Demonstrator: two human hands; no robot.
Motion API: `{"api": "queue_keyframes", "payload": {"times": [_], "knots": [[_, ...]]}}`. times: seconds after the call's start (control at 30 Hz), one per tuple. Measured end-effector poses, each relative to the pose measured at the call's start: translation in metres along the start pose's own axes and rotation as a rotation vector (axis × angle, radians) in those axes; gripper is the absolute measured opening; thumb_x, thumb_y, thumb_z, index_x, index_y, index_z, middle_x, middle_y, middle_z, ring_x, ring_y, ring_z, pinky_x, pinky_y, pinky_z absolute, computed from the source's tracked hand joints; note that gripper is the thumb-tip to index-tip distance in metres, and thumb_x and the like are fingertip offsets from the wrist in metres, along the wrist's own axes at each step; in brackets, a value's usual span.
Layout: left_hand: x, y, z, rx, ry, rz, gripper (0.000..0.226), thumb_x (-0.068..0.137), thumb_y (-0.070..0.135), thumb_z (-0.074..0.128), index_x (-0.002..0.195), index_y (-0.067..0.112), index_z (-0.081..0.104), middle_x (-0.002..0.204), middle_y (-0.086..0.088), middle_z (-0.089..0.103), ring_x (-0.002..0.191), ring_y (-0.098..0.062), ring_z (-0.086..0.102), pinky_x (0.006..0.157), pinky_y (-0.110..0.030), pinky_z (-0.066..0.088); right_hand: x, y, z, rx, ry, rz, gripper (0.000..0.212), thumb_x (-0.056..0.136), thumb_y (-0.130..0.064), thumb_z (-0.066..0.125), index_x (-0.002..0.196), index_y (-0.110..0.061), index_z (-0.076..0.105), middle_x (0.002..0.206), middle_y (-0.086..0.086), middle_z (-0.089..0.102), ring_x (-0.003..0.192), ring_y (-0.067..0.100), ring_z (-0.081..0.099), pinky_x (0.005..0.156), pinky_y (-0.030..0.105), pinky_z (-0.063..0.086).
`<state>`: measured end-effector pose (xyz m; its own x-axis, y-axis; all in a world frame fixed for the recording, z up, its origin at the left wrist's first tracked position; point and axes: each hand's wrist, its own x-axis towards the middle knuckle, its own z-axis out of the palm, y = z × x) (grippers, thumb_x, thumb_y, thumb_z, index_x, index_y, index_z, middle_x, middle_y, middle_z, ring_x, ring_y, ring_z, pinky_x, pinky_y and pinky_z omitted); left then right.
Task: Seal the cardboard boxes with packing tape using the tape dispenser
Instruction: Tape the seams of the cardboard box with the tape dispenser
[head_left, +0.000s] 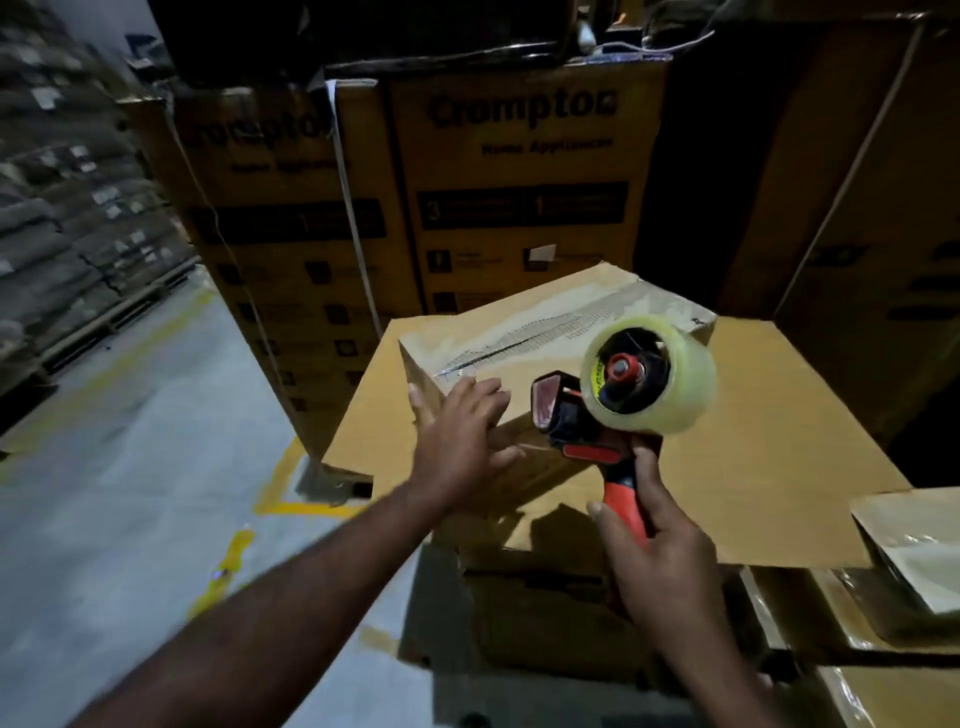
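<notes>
left arm stretched forward, left hand (462, 441) flat, palm down, fingers spread, right hand (660, 551) raised, fingers wrapped round tape dispenser (623, 395) handle

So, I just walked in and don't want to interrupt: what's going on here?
A person is taping a small brown cardboard box on a larger brown carton. The left hand presses flat on the box's near corner. The right hand grips the red handle of a black-and-red tape dispenser carrying a clear tape roll, just right of it. A strip of clear tape already runs along the box's top seam.
</notes>
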<state>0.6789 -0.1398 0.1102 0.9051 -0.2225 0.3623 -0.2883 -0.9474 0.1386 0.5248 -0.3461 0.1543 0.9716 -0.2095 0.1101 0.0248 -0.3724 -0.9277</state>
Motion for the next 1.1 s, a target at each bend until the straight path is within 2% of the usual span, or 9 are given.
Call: {"api": "queue_keyframes", "payload": {"times": [0.07,0.17,0.3,0.43,0.53,0.67,0.83,0.97,1.1], "knots": [[-0.002,0.006,0.007,-0.156,0.037,-0.065,0.071,0.084,0.072,0.062,0.143,0.035,0.053,0.158,0.016,0.04,0.152,-0.013,0.023,0.116,-0.074,-0.005,0.0,-0.001,-0.001,0.015,-0.002,-0.018,0.07,0.092,-0.034,0.068,0.131,-0.066,0.019,0.116,-0.025,0.055,0.076,-0.005,0.055,0.069,0.023,0.048],[-0.004,0.01,0.016,-0.308,0.101,-0.105,0.066,0.082,0.067,0.068,0.137,0.031,0.06,0.153,0.014,0.045,0.151,-0.014,0.023,0.116,-0.072,-0.009,0.003,-0.005,-0.002,0.062,-0.01,-0.022,0.072,0.092,-0.032,0.069,0.138,-0.06,0.022,0.107,-0.021,0.06,0.064,0.005,0.064,0.059,0.028,0.056],[0.003,-0.004,0.007,-0.107,-0.048,-0.019,0.077,0.083,0.05,0.077,0.149,0.032,0.042,0.162,0.01,0.029,0.154,-0.017,0.011,0.114,-0.075,-0.011,0.016,-0.026,-0.011,0.342,-0.109,0.062,0.076,0.093,-0.019,0.067,0.146,-0.053,0.025,0.074,0.006,0.068,0.059,0.021,0.063,0.053,0.034,0.055],[0.006,-0.017,-0.003,-0.056,-0.162,0.025,0.094,0.084,0.046,0.078,0.158,0.032,0.022,0.169,0.008,0.012,0.157,-0.017,0.001,0.116,-0.072,-0.011,0.036,-0.045,-0.023,0.631,-0.282,0.144,0.059,0.095,-0.018,0.062,0.139,-0.053,0.045,0.079,0.014,0.063,0.065,0.024,0.059,0.054,0.033,0.052],[0.008,-0.016,-0.008,0.007,-0.166,0.095,0.09,0.09,0.057,0.066,0.161,0.03,0.018,0.171,0.005,0.009,0.157,-0.018,0.001,0.117,-0.069,-0.015,0.046,-0.05,-0.027,0.762,-0.333,0.17,0.056,0.089,-0.02,0.063,0.134,-0.05,0.049,0.078,0.012,0.061,0.063,0.021,0.058,0.051,0.029,0.051],[0.006,-0.012,-0.008,0.085,-0.077,0.123,0.069,0.101,0.063,0.039,0.159,0.028,0.03,0.168,0.003,0.024,0.156,-0.018,0.015,0.117,-0.062,-0.021,0.06,-0.054,-0.019,0.925,-0.359,0.179,0.052,0.09,-0.017,0.059,0.136,-0.04,0.049,0.075,0.013,0.058,0.059,0.018,0.056,0.047,0.026,0.049],[-0.005,0.009,0.011,0.036,0.08,0.07,0.062,0.095,0.067,0.046,0.132,0.023,0.067,0.14,0.001,0.063,0.136,-0.022,0.053,0.121,-0.066,0.006,0.099,-0.062,0.005,1.193,-0.435,0.254,0.028,0.088,-0.015,0.052,0.114,-0.018,0.044,0.072,0.009,0.053,0.051,0.012,0.051,0.042,0.019,0.044],[-0.003,0.007,0.01,-0.065,0.035,0.092,0.064,0.096,0.057,0.057,0.146,0.018,0.052,0.154,-0.006,0.049,0.15,-0.026,0.03,0.125,-0.053,0.002,0.133,-0.061,0.035,1.231,-0.502,0.33,0.022,0.086,-0.014,0.055,0.101,-0.016,0.039,0.073,0.009,0.053,0.05,0.012,0.053,0.042,0.019,0.046],[-0.006,-0.011,-0.001,-0.125,-0.076,0.217,0.075,0.099,0.039,0.061,0.162,0.02,0.023,0.17,-0.001,0.016,0.157,-0.02,-0.003,0.124,-0.049,-0.013,0.151,-0.055,0.076,1.12,-0.46,0.364,0.024,0.093,-0.013,0.056,0.114,-0.016,0.045,0.075,0.01,0.056,0.053,0.014,0.057,0.046,0.023,0.05]]}}
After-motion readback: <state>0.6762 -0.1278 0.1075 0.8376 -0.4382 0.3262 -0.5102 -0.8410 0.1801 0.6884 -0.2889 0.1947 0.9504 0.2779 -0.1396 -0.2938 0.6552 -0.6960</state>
